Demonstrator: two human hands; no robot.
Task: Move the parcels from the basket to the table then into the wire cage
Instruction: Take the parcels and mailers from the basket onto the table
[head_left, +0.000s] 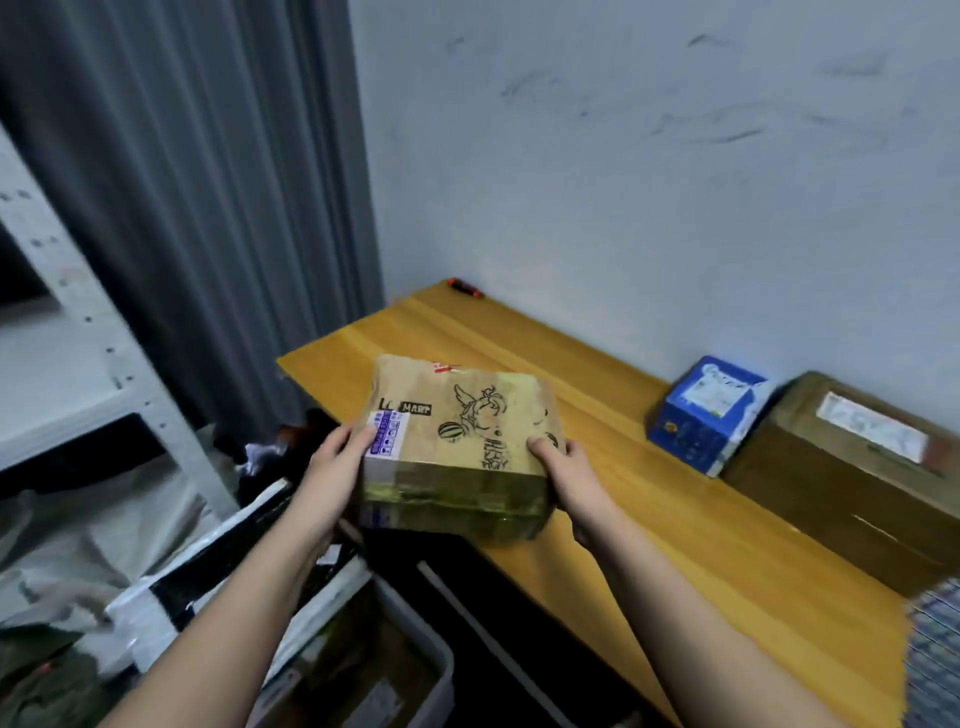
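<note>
A taped brown cardboard parcel (457, 441) with a black cartoon drawing and a purple label is held above the left front edge of the wooden table (519, 338). My left hand (332, 467) grips its left side and my right hand (563, 467) grips its right side, thumbs on top. Below, at the bottom of the view, stands a grey basket (436, 670) with more parcels inside. On the table to the right lie a blue box (701, 410) and a large brown carton (852, 467).
A white metal shelf (104, 364) stands at the left with grey and white mailer bags (156, 571) beneath it. A grey curtain hangs behind. A small red and black object (466, 287) lies at the table's far corner by the wall.
</note>
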